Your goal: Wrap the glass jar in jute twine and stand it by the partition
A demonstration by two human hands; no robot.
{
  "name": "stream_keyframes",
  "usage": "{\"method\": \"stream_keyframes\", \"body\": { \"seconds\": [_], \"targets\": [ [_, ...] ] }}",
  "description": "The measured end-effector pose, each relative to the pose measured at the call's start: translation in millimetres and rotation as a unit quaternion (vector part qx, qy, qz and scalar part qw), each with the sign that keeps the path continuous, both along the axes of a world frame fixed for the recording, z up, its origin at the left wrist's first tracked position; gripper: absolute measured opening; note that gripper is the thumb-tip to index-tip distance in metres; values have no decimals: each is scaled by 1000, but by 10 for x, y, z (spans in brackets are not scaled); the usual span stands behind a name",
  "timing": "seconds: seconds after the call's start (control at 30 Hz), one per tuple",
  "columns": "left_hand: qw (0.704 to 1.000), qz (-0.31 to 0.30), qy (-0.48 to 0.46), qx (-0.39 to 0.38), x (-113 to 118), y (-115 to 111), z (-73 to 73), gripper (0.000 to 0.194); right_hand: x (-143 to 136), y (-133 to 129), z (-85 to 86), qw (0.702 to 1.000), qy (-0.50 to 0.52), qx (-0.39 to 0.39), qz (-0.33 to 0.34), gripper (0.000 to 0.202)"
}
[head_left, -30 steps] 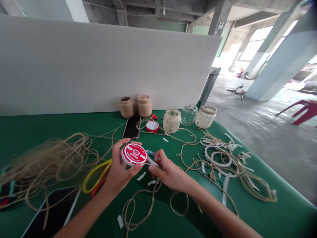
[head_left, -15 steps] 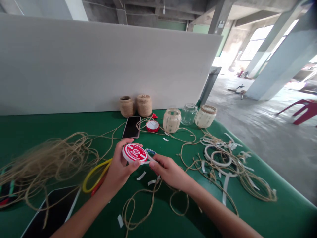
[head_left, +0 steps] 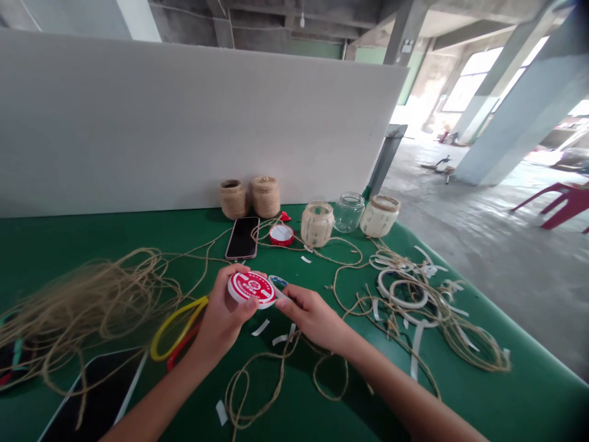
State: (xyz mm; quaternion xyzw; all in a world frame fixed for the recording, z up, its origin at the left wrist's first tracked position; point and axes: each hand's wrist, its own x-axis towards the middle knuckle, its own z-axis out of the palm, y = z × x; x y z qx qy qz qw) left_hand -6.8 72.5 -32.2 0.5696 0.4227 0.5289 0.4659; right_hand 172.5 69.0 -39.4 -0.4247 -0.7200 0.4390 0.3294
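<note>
My left hand (head_left: 229,304) is closed around a flat roll of tape (head_left: 252,289) with a red and white printed face, thumb at its near edge. Close by on the right, my right hand (head_left: 306,312) pinches a strip of tape (head_left: 278,286) at the roll's edge; a curled piece with blue print shows above the fingertips. Both hands are over the green table. Below them lie jute twine (head_left: 280,374) in loose loops and small white tape pieces (head_left: 261,328). Under my left forearm are a yellow loop handle (head_left: 159,334) and a red one; the rest of that tool is hidden.
Twine-wrapped jars (head_left: 265,197), tape-covered jars (head_left: 317,224) and a clear glass jar (head_left: 350,212) stand at the back. A phone (head_left: 242,238) and red tin-like ring (head_left: 281,234) lie before them. Tangled twine (head_left: 105,301) is left; white rings (head_left: 409,291) are right. A dark tablet (head_left: 96,393) lies front left.
Both hands keep their hold on the tape roll and strip, with the roll tilted slightly differently. The whole view has shifted a little.
</note>
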Motion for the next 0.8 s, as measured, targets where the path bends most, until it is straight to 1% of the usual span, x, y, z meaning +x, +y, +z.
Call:
{"method": "stream_keyframes", "body": {
  "seconds": [0.17,0.33,0.43,0.6,0.8],
  "targets": [
    [1000,5,13,-1,13,-20,-1,46,10,11,-1,999,16,-29,16,32],
    [999,4,32,10,-16,-24,-32,44,9,13,-3,999,29,-43,14,32],
    [999,-12,42,6,-25,-24,-49,45,5,13,-14,998,28,-49,13,31],
    [998,-33,40,-17,-22,-16,-57,44,12,19,-36,999,21,-33,-4,27],
    [998,-20,53,-24,-88,75,-166,46,6,-9,-11,999,15,-39,-9,28]
  ]
}}
